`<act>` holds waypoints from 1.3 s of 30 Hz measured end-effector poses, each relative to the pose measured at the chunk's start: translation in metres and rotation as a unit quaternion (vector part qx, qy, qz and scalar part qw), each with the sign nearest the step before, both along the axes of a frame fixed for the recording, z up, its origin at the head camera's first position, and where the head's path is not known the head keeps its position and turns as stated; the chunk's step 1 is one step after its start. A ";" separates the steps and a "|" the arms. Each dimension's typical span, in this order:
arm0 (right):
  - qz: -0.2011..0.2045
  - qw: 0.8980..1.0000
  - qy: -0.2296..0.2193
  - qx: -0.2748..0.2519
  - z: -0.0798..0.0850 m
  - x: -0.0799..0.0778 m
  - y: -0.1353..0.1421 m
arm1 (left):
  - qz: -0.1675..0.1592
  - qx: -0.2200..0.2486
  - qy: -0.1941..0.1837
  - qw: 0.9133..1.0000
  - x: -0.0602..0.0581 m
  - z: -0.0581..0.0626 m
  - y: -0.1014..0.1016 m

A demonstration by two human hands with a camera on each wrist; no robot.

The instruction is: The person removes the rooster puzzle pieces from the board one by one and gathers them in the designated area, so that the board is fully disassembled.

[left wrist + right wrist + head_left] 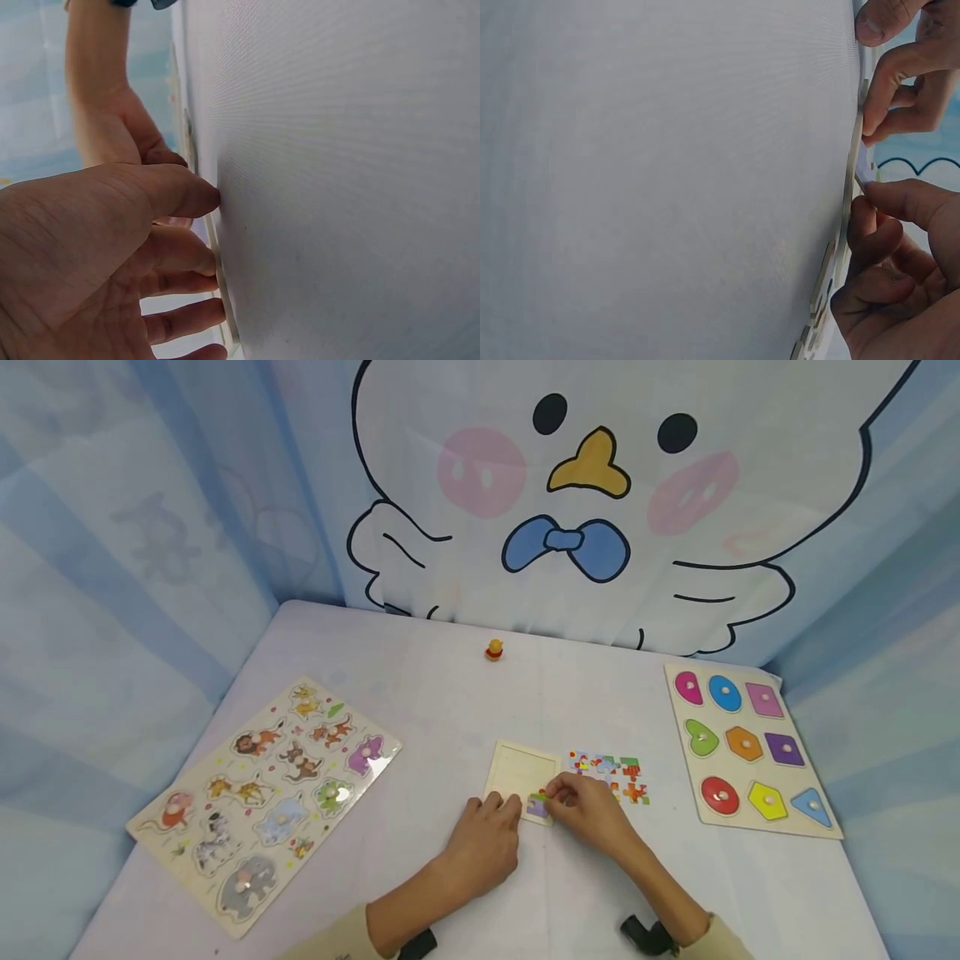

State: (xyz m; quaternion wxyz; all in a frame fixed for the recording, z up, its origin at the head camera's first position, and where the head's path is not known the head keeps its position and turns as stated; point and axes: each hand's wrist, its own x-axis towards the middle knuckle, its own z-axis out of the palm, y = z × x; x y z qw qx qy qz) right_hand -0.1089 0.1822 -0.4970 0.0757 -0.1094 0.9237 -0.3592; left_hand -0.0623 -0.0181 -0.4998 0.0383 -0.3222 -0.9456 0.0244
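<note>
A small wooden puzzle tray (521, 768) lies flat near the middle of the table. My left hand (484, 843) rests at its near left edge, fingertips touching the frame; in the left wrist view, the left fingers (184, 319) stretch loosely against the tray's rim. At the tray's near right corner, my right hand (588, 810) pinches a purple and green puzzle piece (536, 807) between thumb and index finger. The right wrist view shows this pinch at the tray's edge. Loose colourful puzzle pieces (633, 793) lie right of the tray, partly hidden by the right hand.
An animal peg board (285, 777) lies at the left, and a board of coloured shapes (742, 768) at the right. A small yellow and red figure (493, 650) stands at the back. Patterned curtains (570, 602) border the table.
</note>
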 end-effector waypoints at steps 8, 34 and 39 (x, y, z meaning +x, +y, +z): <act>-0.027 0.993 -0.066 -0.091 -0.005 -0.005 0.012 | -0.002 0.021 0.015 1.000 0.000 0.000 -0.002; -0.081 0.983 -0.160 -0.028 0.016 0.008 0.153 | -0.020 0.033 0.029 0.999 0.002 -0.003 -0.003; -0.090 0.983 -0.161 -0.023 0.011 0.008 0.158 | -0.017 0.022 0.031 0.999 0.001 -0.003 -0.002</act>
